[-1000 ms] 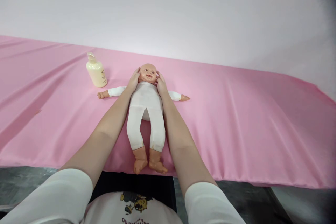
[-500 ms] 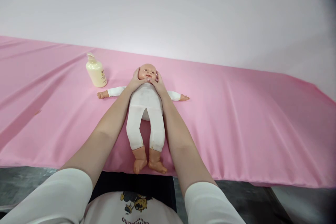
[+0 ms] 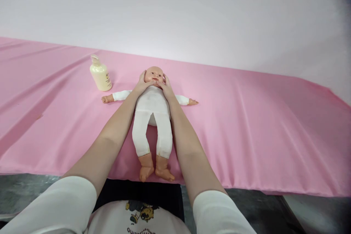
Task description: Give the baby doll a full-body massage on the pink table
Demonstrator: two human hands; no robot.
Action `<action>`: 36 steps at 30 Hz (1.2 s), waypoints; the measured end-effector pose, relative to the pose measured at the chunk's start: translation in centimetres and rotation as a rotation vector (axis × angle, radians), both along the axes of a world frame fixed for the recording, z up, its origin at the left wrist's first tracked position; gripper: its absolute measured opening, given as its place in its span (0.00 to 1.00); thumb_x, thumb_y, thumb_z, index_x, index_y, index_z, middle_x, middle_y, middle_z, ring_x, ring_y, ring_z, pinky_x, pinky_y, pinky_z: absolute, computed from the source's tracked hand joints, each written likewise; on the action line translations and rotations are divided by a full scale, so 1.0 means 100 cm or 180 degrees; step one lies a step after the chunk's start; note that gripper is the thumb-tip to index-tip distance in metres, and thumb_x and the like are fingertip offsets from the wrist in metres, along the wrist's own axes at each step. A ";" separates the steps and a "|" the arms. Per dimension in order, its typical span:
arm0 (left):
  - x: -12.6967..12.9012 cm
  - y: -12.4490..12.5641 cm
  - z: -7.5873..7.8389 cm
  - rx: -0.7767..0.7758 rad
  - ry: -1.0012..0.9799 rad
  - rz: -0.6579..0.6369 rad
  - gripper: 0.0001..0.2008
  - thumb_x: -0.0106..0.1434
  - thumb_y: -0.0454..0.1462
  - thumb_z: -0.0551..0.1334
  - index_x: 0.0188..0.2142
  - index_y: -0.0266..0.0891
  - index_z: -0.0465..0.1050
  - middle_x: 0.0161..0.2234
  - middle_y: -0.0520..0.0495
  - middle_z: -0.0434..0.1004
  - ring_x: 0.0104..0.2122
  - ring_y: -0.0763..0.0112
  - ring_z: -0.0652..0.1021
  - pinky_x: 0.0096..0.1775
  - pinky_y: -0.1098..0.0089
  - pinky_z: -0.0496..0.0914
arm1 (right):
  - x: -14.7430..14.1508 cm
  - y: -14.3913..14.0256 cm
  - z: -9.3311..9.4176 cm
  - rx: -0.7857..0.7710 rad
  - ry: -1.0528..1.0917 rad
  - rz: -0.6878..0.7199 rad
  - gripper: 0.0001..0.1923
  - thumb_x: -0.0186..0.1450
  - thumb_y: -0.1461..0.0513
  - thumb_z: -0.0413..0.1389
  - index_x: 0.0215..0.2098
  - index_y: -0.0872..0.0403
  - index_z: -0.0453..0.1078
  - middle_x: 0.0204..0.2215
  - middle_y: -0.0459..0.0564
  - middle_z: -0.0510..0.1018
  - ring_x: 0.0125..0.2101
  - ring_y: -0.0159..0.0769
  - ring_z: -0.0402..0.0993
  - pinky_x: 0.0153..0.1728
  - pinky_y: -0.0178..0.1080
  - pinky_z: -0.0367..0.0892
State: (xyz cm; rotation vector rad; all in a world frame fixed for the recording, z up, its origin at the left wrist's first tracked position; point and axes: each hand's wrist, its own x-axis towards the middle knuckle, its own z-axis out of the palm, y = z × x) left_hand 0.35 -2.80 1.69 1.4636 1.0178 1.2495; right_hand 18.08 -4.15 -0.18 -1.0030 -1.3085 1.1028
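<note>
Both hands [image 3: 142,85] [image 3: 166,86] cup the doll's head [image 3: 154,73] (bottle label [image 3: 108,79] illegibly small).

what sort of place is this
Perhaps a practice or demonstration space for baby care, though little of the room shows. A baby doll lies on a surface covered with pink cloth, and a pump bottle stands nearby.

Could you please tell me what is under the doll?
The doll lies on a pink cloth, which shows beside it and between its legs. The area directly beneath it is covered, so whether anything else lies there cannot be seen.
</note>
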 end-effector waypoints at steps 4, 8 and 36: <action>0.000 0.002 0.000 -0.0110 -0.0241 0.0002 0.51 0.50 0.38 0.69 0.72 0.42 0.51 0.74 0.42 0.47 0.73 0.50 0.52 0.71 0.61 0.51 | 0.001 0.003 -0.003 0.0002 0.0033 0.0016 0.45 0.60 0.53 0.63 0.71 0.45 0.50 0.72 0.49 0.58 0.69 0.45 0.60 0.70 0.49 0.60; 0.001 0.005 -0.002 -0.0116 -0.0300 0.0022 0.49 0.50 0.37 0.68 0.71 0.44 0.53 0.74 0.44 0.49 0.73 0.53 0.51 0.72 0.62 0.49 | 0.001 0.004 -0.004 -0.0055 0.0119 -0.0019 0.40 0.61 0.57 0.60 0.69 0.43 0.52 0.72 0.46 0.59 0.68 0.42 0.62 0.70 0.50 0.60; -0.007 -0.003 0.001 -0.0340 -0.0973 -0.0691 0.59 0.46 0.30 0.69 0.74 0.43 0.43 0.76 0.45 0.41 0.73 0.48 0.53 0.71 0.52 0.53 | 0.000 -0.004 0.003 -0.0152 0.0067 0.0022 0.60 0.53 0.55 0.70 0.74 0.52 0.41 0.75 0.54 0.49 0.70 0.48 0.59 0.70 0.48 0.59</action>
